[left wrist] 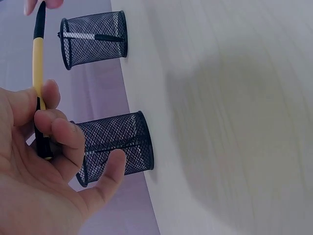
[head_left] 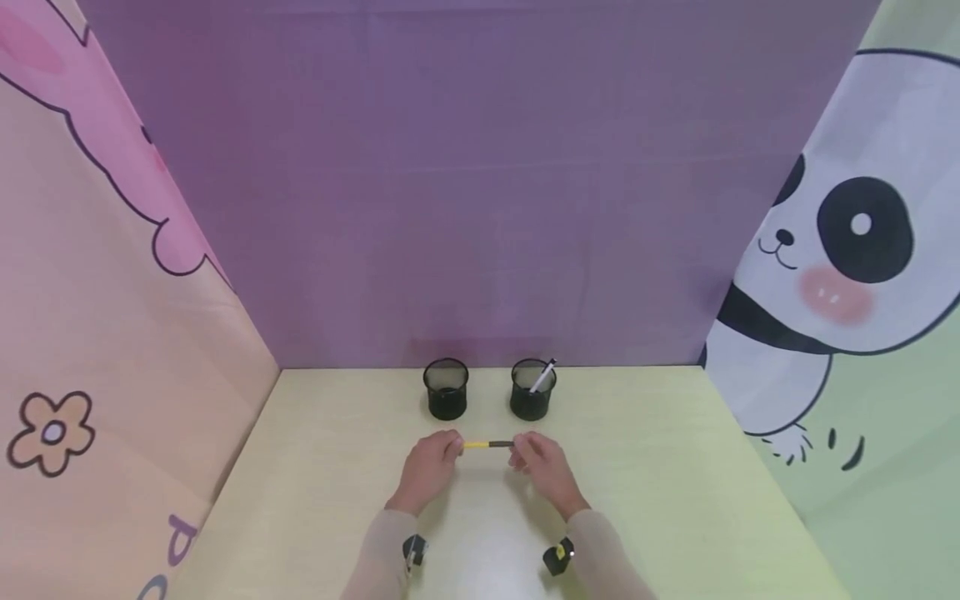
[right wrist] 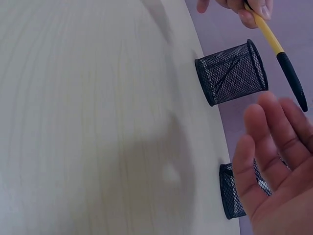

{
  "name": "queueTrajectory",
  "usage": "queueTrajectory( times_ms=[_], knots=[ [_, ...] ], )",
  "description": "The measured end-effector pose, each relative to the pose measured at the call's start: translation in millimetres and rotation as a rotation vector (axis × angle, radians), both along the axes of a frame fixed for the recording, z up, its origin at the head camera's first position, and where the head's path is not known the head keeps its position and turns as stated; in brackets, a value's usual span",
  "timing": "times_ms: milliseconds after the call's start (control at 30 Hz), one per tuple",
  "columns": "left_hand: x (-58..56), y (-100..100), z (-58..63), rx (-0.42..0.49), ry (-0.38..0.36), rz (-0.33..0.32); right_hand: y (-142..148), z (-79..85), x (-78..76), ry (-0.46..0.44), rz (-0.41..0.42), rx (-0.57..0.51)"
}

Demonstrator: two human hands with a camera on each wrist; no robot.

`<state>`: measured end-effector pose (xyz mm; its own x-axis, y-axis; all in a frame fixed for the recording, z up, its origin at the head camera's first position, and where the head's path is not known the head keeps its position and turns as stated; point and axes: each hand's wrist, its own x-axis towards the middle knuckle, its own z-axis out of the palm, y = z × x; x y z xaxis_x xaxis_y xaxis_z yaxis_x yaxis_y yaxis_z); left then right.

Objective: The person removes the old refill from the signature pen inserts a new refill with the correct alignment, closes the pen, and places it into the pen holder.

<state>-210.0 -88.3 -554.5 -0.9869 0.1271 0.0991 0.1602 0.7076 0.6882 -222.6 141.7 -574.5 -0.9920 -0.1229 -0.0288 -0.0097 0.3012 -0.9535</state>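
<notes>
"What does the head feed give you?"

"I see a pen (head_left: 487, 444), yellow with black ends, lying crosswise over the table (head_left: 322, 500)."

"Who has it?"

"The left hand (head_left: 430, 468) — thumb and fingers clamped on it, with its black rear end poking down past the fingers in my left wrist view."

"And the right hand (head_left: 550, 468)?"

"Its fingertips are at the pen's black tip. In the right wrist view the fingers are slightly bent, but the thumb falls outside that picture, so I cannot tell whether they pinch the tip."

"What stands beyond?"

"I have a left cup (head_left: 447, 406) and a right cup (head_left: 529, 407), both black mesh, side by side and apart near the far edge. A white pen (head_left: 540, 381) leans in the right one, its top above the rim. Through the left one's mesh I make out a thin dark streak — I cannot tell what it is."

"Surroundings?"

"A purple backdrop (head_left: 480, 183), a printed panda (head_left: 885, 321) on the right and a flower (head_left: 33, 450) on the left (cheerful company for me at this end)."
</notes>
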Motion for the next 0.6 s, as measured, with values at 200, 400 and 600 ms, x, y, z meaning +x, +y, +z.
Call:
queueTrajectory(
  times_ms=[200,400,600],
  knots=[
    [0.3,-0.3,-2.1,0.011,-0.015,-0.015,-1.1,-0.5,0.7,-0.033,0.028,0.013],
    [-0.8,0.3,-2.5,0.016,-0.001,-0.028,2.2,0.8,-0.4,0.017,0.058,0.041],
    [-1.6,1.4,-3.5,0.035,-0.026,-0.039,4.4,1.2,-0.1,0.020,0.057,0.064]
  ],
)
